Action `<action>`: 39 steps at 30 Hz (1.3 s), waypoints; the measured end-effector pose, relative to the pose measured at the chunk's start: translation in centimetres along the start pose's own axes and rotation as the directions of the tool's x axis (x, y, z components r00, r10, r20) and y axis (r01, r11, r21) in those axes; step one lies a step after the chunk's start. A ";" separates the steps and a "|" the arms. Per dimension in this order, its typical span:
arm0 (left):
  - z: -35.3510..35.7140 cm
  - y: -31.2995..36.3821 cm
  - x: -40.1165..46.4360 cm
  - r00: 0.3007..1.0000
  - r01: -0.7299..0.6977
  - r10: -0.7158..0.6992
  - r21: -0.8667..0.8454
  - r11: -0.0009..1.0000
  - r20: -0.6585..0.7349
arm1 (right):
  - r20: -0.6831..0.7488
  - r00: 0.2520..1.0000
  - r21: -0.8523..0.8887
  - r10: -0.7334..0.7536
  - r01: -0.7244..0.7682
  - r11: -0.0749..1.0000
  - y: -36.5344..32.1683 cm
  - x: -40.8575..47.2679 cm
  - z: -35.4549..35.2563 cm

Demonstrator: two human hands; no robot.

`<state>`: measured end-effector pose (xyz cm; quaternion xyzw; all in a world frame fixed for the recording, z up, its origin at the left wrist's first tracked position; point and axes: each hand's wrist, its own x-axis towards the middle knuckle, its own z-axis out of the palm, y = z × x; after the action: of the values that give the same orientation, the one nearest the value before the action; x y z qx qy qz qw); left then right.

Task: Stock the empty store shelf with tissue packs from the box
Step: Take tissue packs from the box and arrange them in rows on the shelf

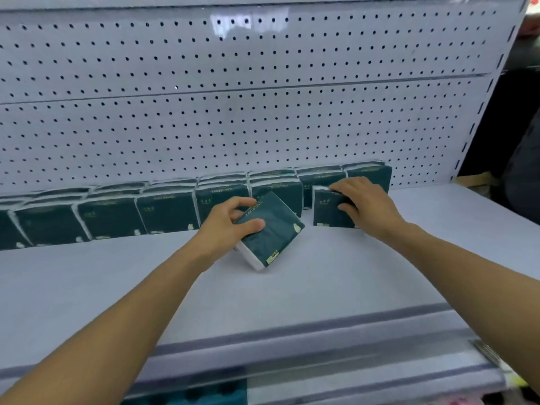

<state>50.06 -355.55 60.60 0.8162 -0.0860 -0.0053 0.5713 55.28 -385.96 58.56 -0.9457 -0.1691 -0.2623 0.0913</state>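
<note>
Glossy plastic-wrapped tissue packs, perforated metal backboard

Bright, even light; glare on the pegboard top, soft blur, wide-angle bending at edges.

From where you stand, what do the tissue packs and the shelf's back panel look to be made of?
Tissue pack in the left hand: thin dark green plastic film, slightly glossy, probably; white tissue shows at its edge.
Back panel: likely painted sheet metal, pale and smooth; rows of punched holes and a light reflection near the top suggest it.
</note>
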 end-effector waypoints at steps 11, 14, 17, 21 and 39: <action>-0.4 -0.9 3.4 0.997 0.041 -0.040 -0.011 0.999 0.062 | -0.014 0.993 0.053 -0.120 0.120 0.991 2.3 4.4 4.0; -0.4 -1.1 3.8 0.996 0.041 -0.042 0.009 0.999 0.077 | -0.014 0.990 0.039 -0.138 0.138 0.990 2.7 4.7 4.3; -0.3 -1.1 4.0 0.995 0.036 -0.036 0.011 0.999 0.093 | 0.007 0.992 -0.011 -0.128 0.128 0.992 2.9 4.8 4.5; 0.1 -0.8 4.1 0.992 0.003 -0.006 0.020 1.000 0.129 | -0.111 0.989 0.047 -0.099 0.105 0.993 1.2 3.9 2.7; 9.2 2.3 7.7 0.846 -0.408 0.530 0.571 0.713 -0.057 | 0.121 0.984 0.501 0.130 -0.174 0.847 5.3 -3.6 -3.1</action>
<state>56.31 -365.99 60.24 0.8889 -0.2265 0.2537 0.3069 52.87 -392.64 58.87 -0.9082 -0.1605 -0.1607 0.3517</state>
